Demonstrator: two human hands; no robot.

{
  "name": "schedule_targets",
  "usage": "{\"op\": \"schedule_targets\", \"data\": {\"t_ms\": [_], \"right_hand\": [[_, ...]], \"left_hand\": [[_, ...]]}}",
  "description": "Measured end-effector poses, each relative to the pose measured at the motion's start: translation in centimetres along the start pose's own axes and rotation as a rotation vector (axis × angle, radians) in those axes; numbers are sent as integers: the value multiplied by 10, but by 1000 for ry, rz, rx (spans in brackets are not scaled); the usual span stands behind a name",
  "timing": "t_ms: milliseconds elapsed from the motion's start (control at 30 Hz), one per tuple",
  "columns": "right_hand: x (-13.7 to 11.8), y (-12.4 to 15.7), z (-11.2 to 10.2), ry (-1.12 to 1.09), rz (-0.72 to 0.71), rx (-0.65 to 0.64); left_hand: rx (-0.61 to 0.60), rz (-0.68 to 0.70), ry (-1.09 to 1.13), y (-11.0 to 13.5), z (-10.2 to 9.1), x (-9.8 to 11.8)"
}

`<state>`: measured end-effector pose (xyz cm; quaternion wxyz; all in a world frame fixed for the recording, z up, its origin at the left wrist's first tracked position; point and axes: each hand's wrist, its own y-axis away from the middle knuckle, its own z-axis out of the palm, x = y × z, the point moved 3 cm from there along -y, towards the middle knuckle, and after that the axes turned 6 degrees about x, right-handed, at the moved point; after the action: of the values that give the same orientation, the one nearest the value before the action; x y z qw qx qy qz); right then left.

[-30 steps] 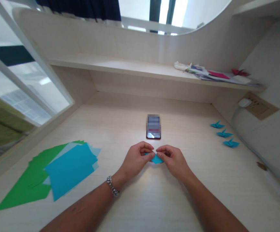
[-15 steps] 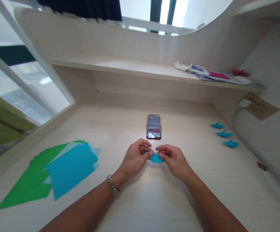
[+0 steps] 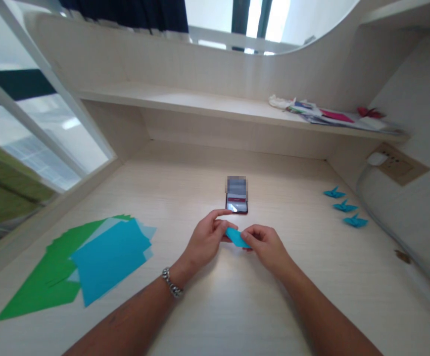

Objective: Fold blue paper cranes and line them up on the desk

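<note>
A small piece of folded blue paper [image 3: 236, 238] is pinched between my two hands, tilted down toward the right. My left hand [image 3: 209, 236] grips its left end, with the index finger stretched out near the phone's lower edge. On the right end, my right hand [image 3: 265, 245] holds the paper between thumb and fingers. The phone [image 3: 236, 195] lies flat just beyond my hands, its screen partly blurred out. Three folded blue paper cranes [image 3: 344, 205] stand in a slanting row to the right.
Blue paper sheets [image 3: 113, 259] overlap green sheets [image 3: 32, 287] at the left of the desk. A shelf [image 3: 200, 101] crosses the back, with papers [image 3: 333, 116] piled on its right. A plugged-in charger [image 3: 376, 158] and its cable [image 3: 370, 205] run along the right wall.
The folded blue paper has been tilted and lifted, showing more of its face. My left index finger has straightened toward the phone, and my right fingers have moved beneath the paper.
</note>
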<state>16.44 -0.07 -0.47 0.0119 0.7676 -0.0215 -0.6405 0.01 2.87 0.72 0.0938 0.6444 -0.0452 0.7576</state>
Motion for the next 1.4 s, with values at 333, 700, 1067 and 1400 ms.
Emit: {"op": "schedule_targets", "data": {"t_ms": [333,700,1067,1400], "right_hand": [[-2,-1,0,-52,-84,161],[-4,-1,1,-303,3,119],[-7,2,-3,73,-209,155],[-10,3,-5,29,-257,187]], "left_hand": [[-65,4,-107,1,6,-10],[-121,-11,-84,7,10,-4],[-13,112,-265,4,3,0],[36,153,-278,6,2,3]]}}
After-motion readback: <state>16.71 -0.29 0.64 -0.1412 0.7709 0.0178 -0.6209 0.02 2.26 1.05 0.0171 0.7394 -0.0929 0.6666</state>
